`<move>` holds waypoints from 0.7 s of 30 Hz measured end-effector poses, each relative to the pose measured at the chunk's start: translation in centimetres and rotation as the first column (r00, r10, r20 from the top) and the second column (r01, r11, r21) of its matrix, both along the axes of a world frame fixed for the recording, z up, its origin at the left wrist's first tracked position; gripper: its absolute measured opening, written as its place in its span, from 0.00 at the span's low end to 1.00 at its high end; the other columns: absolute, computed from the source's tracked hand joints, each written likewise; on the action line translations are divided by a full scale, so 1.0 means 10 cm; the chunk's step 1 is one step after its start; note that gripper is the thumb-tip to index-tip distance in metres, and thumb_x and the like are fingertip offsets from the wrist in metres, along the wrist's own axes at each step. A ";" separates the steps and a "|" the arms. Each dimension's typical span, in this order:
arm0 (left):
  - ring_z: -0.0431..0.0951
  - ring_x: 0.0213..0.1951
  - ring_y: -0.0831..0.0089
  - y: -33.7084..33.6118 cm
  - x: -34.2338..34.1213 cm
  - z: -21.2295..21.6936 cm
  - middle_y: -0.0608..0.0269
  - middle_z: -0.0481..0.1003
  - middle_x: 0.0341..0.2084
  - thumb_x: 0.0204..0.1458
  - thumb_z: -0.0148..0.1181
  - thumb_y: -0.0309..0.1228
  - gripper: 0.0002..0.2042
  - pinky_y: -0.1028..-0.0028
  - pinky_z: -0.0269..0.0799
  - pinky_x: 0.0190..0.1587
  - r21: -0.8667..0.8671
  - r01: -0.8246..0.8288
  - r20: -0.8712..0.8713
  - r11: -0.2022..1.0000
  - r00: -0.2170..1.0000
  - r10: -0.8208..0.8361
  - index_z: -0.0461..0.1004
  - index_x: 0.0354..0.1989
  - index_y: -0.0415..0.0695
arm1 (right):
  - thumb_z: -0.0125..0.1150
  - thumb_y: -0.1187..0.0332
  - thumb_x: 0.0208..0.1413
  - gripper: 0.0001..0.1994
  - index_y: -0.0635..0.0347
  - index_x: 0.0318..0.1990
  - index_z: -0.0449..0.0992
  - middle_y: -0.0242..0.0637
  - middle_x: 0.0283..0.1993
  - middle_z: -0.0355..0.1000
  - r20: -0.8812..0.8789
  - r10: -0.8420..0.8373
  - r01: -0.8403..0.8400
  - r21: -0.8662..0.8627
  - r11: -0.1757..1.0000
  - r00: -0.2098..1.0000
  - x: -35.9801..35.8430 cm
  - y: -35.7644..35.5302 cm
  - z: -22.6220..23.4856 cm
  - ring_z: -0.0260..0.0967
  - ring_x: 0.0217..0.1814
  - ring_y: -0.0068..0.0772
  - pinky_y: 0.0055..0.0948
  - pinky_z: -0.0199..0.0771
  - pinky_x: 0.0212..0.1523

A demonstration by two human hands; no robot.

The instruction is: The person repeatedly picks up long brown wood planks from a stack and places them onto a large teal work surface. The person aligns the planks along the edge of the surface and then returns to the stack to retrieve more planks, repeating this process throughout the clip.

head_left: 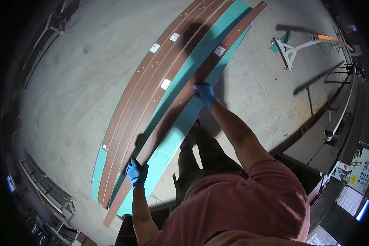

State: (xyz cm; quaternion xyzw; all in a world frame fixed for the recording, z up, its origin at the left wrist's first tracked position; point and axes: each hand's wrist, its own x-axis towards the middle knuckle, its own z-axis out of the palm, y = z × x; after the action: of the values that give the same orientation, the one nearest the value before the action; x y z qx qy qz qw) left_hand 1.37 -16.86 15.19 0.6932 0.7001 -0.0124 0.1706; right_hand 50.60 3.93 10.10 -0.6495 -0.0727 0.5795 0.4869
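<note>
A long reddish-brown plank (209,65) with small holes and a white label lies slantwise in front of me. My left hand (137,174), in a blue glove, grips its near part, with the fingers over the far edge. Further up, my right hand (205,94), also gloved in blue, is closed on the plank's right edge; its thumb side is partly hidden. Under the plank runs a wide teal surface (174,137), showing on both sides of it. More brown planks (129,106) with white labels lie side by side to the left.
A light metal stand (290,51) with an orange bar (334,39) stands on the concrete floor at the far right. Benches and long rails (343,106) line the right side. A dark rack (45,186) is at the lower left. Papers (350,201) lie at the lower right.
</note>
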 end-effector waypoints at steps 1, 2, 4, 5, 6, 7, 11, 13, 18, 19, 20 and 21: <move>0.75 0.50 0.42 0.09 0.02 -0.06 0.41 0.76 0.48 0.42 0.75 0.42 0.48 0.46 0.71 0.56 -0.084 -0.036 0.017 0.996 0.999 0.038 0.61 0.73 0.36 | 0.69 0.67 0.60 0.17 0.55 0.56 0.78 0.33 0.48 0.78 -0.004 -0.016 0.016 -0.013 1.000 1.000 0.07 0.12 -0.16 0.78 0.49 0.34 0.38 0.83 0.52; 0.75 0.50 0.42 0.19 0.06 -0.21 0.41 0.76 0.47 0.42 0.75 0.42 0.49 0.46 0.71 0.57 -0.059 -0.017 0.001 0.998 1.000 0.017 0.60 0.74 0.36 | 0.70 0.67 0.60 0.17 0.56 0.56 0.78 0.33 0.49 0.78 -0.010 -0.007 0.007 0.016 1.000 1.000 0.13 0.23 -0.32 0.79 0.49 0.36 0.39 0.85 0.50; 0.74 0.51 0.43 0.24 0.12 -0.41 0.42 0.75 0.47 0.42 0.76 0.42 0.50 0.46 0.70 0.57 -0.047 -0.024 -0.041 0.999 0.999 0.022 0.58 0.74 0.36 | 0.69 0.68 0.60 0.17 0.57 0.56 0.78 0.35 0.49 0.78 -0.007 0.018 -0.019 -0.022 1.000 1.000 0.12 0.43 -0.46 0.80 0.48 0.37 0.38 0.86 0.47; 0.74 0.51 0.43 0.25 0.13 -0.49 0.42 0.75 0.47 0.42 0.77 0.42 0.50 0.46 0.70 0.58 -0.051 -0.032 -0.059 0.998 0.998 0.029 0.58 0.74 0.37 | 0.69 0.69 0.60 0.17 0.57 0.56 0.78 0.36 0.50 0.79 -0.006 0.031 -0.031 -0.040 0.999 1.000 0.12 0.53 -0.53 0.80 0.48 0.37 0.38 0.87 0.46; 0.74 0.52 0.45 0.28 0.17 -0.54 0.47 0.76 0.47 0.42 0.78 0.41 0.50 0.47 0.69 0.58 -0.027 -0.043 -0.065 0.999 0.997 0.042 0.58 0.74 0.39 | 0.68 0.71 0.61 0.15 0.59 0.55 0.78 0.38 0.49 0.78 -0.078 -0.001 0.003 0.021 1.000 0.997 0.12 0.60 -0.62 0.81 0.47 0.38 0.38 0.89 0.44; 0.74 0.53 0.47 0.32 0.20 -0.58 0.51 0.77 0.46 0.42 0.79 0.39 0.50 0.48 0.68 0.59 -0.004 -0.054 -0.070 0.999 0.996 0.054 0.59 0.74 0.40 | 0.68 0.71 0.62 0.15 0.59 0.55 0.78 0.38 0.49 0.79 -0.078 0.007 -0.005 0.018 1.000 0.997 0.14 0.66 -0.72 0.80 0.47 0.37 0.38 0.88 0.43; 0.72 0.59 0.45 0.39 0.33 -0.75 0.45 0.73 0.57 0.42 0.80 0.43 0.51 0.47 0.66 0.64 -0.024 -0.108 -0.194 0.994 0.976 0.102 0.59 0.75 0.41 | 0.67 0.72 0.62 0.14 0.61 0.54 0.77 0.39 0.49 0.79 -0.099 0.038 -0.037 0.006 0.999 0.994 0.06 0.88 -0.89 0.80 0.48 0.38 0.38 0.89 0.45; 0.73 0.57 0.47 0.38 0.35 -0.80 0.46 0.74 0.56 0.40 0.81 0.42 0.51 0.48 0.67 0.63 0.021 -0.119 -0.229 0.993 0.966 0.121 0.60 0.73 0.40 | 0.66 0.73 0.62 0.14 0.61 0.54 0.77 0.40 0.49 0.78 -0.099 0.044 -0.044 0.005 0.999 0.994 -0.04 0.93 -0.97 0.80 0.49 0.39 0.38 0.89 0.46; 0.75 0.57 0.45 0.27 0.28 -0.99 0.44 0.76 0.54 0.45 0.77 0.37 0.42 0.48 0.69 0.62 0.069 -0.172 -0.224 0.983 0.957 0.183 0.65 0.69 0.39 | 0.64 0.70 0.65 0.13 0.59 0.54 0.76 0.37 0.48 0.77 -0.174 0.134 -0.140 -0.020 0.990 0.976 -0.17 1.02 -1.29 0.79 0.50 0.37 0.39 0.88 0.48; 0.77 0.54 0.46 0.35 0.30 -0.98 0.48 0.78 0.50 0.49 0.71 0.33 0.33 0.48 0.71 0.57 0.061 -0.215 -0.207 0.975 0.953 0.223 0.70 0.65 0.45 | 0.63 0.68 0.65 0.11 0.55 0.53 0.77 0.34 0.46 0.76 -0.186 0.125 -0.124 0.020 0.992 0.974 -0.19 0.99 -1.38 0.77 0.50 0.33 0.39 0.86 0.47; 0.79 0.51 0.48 0.84 0.54 -0.64 0.53 0.80 0.47 0.51 0.65 0.30 0.27 0.50 0.73 0.54 -0.081 -0.236 -0.065 0.968 0.971 0.231 0.72 0.63 0.52 | 0.64 0.67 0.65 0.09 0.52 0.51 0.78 0.31 0.44 0.75 -0.073 0.179 -0.176 0.040 0.984 0.981 0.05 0.96 -1.79 0.76 0.50 0.31 0.38 0.84 0.47; 0.79 0.48 0.50 0.96 0.58 -0.54 0.56 0.81 0.44 0.53 0.61 0.27 0.26 0.52 0.73 0.54 0.078 -0.175 0.079 0.982 0.983 0.168 0.72 0.63 0.58 | 0.63 0.67 0.65 0.08 0.52 0.49 0.78 0.31 0.43 0.76 -0.132 0.176 -0.170 0.058 0.984 0.975 -0.06 0.98 -1.78 0.76 0.48 0.31 0.38 0.84 0.46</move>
State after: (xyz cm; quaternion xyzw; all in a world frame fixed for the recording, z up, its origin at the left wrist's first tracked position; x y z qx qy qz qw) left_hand 7.18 -7.31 9.80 0.6369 0.7505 0.0572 0.1667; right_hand 50.00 13.77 -7.68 -0.5881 -0.1087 0.6609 0.4533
